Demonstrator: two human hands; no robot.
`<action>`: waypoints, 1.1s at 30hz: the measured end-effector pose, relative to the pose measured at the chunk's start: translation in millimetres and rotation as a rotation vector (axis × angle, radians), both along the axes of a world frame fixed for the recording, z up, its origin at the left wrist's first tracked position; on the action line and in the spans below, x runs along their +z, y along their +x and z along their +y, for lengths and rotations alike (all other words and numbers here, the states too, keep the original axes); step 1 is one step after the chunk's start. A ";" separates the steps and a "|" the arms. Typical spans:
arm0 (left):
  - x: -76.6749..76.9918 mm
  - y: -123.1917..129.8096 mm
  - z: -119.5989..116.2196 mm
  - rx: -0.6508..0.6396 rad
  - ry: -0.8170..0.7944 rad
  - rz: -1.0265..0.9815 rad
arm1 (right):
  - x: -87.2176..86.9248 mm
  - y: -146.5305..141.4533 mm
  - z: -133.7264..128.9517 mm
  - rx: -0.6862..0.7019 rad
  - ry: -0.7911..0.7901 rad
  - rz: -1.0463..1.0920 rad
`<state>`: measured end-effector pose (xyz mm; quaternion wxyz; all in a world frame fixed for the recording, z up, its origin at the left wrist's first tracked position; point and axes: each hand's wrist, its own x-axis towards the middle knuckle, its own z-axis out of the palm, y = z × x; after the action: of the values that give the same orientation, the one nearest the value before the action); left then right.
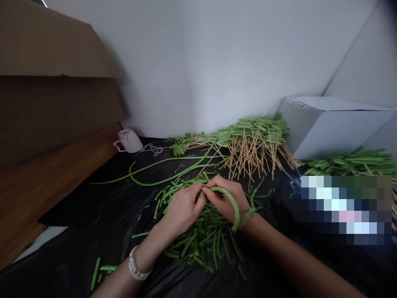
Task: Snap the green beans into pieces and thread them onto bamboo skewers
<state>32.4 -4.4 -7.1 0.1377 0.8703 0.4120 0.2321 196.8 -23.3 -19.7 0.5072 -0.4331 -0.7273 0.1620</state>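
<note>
The long green bean (pixel 233 203) is up in the air, right over the pile of short green pieces (pixel 211 231). One end is at the fingertips, and the rest curves over the right hand (pixel 228 194) and hangs by the wrist. I think it is held close to the tip because a long, floppy bean is easier to keep steady that way. The pile is just under both hands, maybe so it is easy to reach. More long beans (pixel 167 179) lie stretched out behind it on the black sheet (pixel 114 211), maybe so they don't get mixed in

The green bunches on sticks (pixel 256 126) are near the wall (pixel 217 62), with many bare stick ends pointing toward the person. That looks like a way to keep them apart from the loose bits. The mug (pixel 129 141) sits off to the left, beside some thin string (pixel 153 149)

Both arms reach in from the sides and the hands meet in the middle. The left hand (pixel 183 207) has its thumb and finger pinched on the bean's tip. The right hand is bent inward, with its fingers closed on the same bean just beside them
</note>
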 end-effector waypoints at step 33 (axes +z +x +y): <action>10.5 -0.1 3.2 0.007 -0.580 -0.739 | 9.0 -1.7 -4.0 0.442 -0.727 0.285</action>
<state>32.3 -1.2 3.4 0.5117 0.6536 0.3862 0.4022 195.0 -27.4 -10.6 0.3703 -0.3907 -0.6209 0.5698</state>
